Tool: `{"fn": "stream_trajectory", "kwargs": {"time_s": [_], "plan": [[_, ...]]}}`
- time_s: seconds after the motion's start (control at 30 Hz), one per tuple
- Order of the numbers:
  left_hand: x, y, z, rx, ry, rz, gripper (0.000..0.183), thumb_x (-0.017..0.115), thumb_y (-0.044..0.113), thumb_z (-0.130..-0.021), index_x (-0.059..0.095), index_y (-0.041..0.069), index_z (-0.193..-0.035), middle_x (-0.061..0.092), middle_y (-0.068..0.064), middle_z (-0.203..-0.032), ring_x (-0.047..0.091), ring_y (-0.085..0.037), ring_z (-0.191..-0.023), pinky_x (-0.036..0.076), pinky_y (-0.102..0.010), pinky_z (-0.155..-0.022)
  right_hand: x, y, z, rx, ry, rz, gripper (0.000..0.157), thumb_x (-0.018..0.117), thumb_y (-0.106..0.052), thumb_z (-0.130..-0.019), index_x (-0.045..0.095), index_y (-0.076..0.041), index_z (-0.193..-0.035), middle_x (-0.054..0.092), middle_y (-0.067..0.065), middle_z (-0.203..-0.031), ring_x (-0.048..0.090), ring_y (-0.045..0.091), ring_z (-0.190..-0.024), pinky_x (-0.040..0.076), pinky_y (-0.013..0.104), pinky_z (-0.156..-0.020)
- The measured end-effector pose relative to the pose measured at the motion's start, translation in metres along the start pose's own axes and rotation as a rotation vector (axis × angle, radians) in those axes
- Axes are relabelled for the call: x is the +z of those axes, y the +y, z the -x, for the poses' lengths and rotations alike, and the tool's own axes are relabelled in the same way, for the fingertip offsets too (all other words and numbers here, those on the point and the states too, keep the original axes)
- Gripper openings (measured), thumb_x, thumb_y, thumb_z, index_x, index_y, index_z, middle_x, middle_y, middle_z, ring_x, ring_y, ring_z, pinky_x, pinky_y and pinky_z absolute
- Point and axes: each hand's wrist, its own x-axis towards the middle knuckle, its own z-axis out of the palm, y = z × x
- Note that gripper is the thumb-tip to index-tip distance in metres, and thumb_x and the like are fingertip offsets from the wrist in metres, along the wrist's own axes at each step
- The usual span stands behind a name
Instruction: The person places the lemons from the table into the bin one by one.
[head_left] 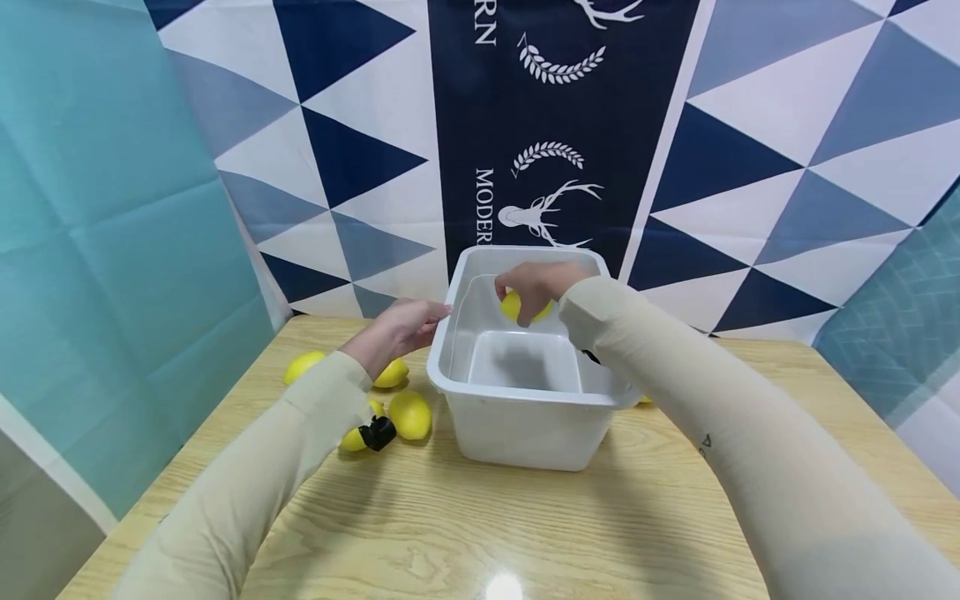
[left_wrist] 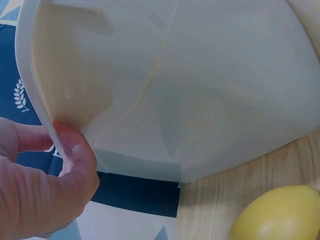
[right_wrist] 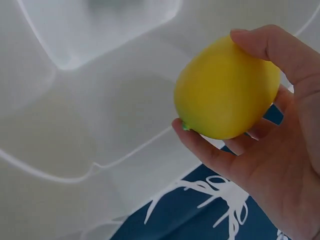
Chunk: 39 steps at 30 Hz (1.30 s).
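Observation:
A white plastic bin [head_left: 517, 429] stands on the wooden table, its inner floor bare where it shows. My right hand [head_left: 542, 287] holds a yellow lemon [right_wrist: 225, 90] over the bin's inside, thumb on one side and fingers on the other. The lemon's small green tip shows in the right wrist view. At the bin's left rim my left hand [head_left: 411, 323] pinches the edge between thumb and fingers, as the left wrist view [left_wrist: 60, 185] shows up close. Several lemons lie on the table by the left forearm, one lemon [head_left: 410, 415] close to the bin's left wall.
One lemon [head_left: 303, 365] lies near the table's left edge. Behind the bin's right side a bit of yellow [head_left: 645, 400] peeks out, mostly hidden by my right sleeve. A patterned cloth [head_left: 555, 125] hangs behind the wooden table [head_left: 450, 525].

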Motion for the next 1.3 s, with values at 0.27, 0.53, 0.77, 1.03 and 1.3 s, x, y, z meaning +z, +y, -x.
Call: {"fn": "stream_trajectory", "kwargs": {"time_s": [0.27, 0.53, 0.77, 1.03, 1.3], "plan": [[0.0, 0.001, 0.001, -0.011, 0.009, -0.015, 0.04, 0.059, 0.02, -0.098, 0.054, 0.006, -0.135, 0.053, -0.009, -0.136, 0.053, -0.02, -0.108, 0.047, -0.032, -0.11, -0.002, 0.0, -0.004, 0.0, 0.003, 0.033, 0.045, 0.07, -0.009, -0.083, 0.053, -0.016, -0.123, 0.06, 0.009, -0.107, 0.054, 0.025, -0.095, 0.048, 0.034, -0.082], [-0.001, 0.003, 0.0, -0.024, 0.003, 0.005, 0.042, 0.057, 0.017, -0.098, 0.052, 0.004, -0.137, 0.051, -0.01, -0.137, 0.051, -0.019, -0.107, 0.045, -0.032, -0.112, -0.022, 0.002, 0.019, -0.006, 0.029, 0.084, 0.044, 0.067, -0.008, -0.085, 0.055, -0.008, -0.127, 0.058, 0.021, -0.134, 0.055, 0.035, -0.123, 0.049, 0.045, -0.103], [0.001, 0.002, 0.0, -0.033, 0.001, 0.012, 0.041, 0.057, 0.017, -0.098, 0.052, 0.004, -0.137, 0.051, -0.01, -0.138, 0.052, -0.019, -0.108, 0.045, -0.032, -0.111, -0.031, 0.014, 0.046, 0.035, 0.033, 0.057, 0.045, 0.071, -0.011, -0.086, 0.056, -0.012, -0.129, 0.056, 0.021, -0.137, 0.059, 0.032, -0.118, 0.053, 0.046, -0.1], [0.0, -0.001, 0.0, -0.035, 0.007, 0.015, 0.041, 0.057, 0.018, -0.099, 0.052, 0.004, -0.137, 0.051, -0.011, -0.139, 0.053, -0.019, -0.107, 0.046, -0.031, -0.11, -0.021, 0.038, 0.069, 0.01, 0.092, 0.028, 0.048, 0.074, -0.012, -0.085, 0.057, -0.014, -0.129, 0.056, 0.02, -0.137, 0.057, 0.037, -0.121, 0.053, 0.052, -0.098], [0.001, 0.0, -0.001, -0.02, -0.005, 0.027, 0.042, 0.056, 0.017, -0.099, 0.051, 0.002, -0.138, 0.05, -0.012, -0.141, 0.054, -0.018, -0.104, 0.045, -0.031, -0.111, -0.01, 0.063, 0.093, -0.057, 0.274, 0.032, 0.045, 0.074, -0.008, -0.083, 0.059, -0.008, -0.125, 0.059, 0.018, -0.131, 0.056, 0.038, -0.121, 0.051, 0.053, -0.1]]}}
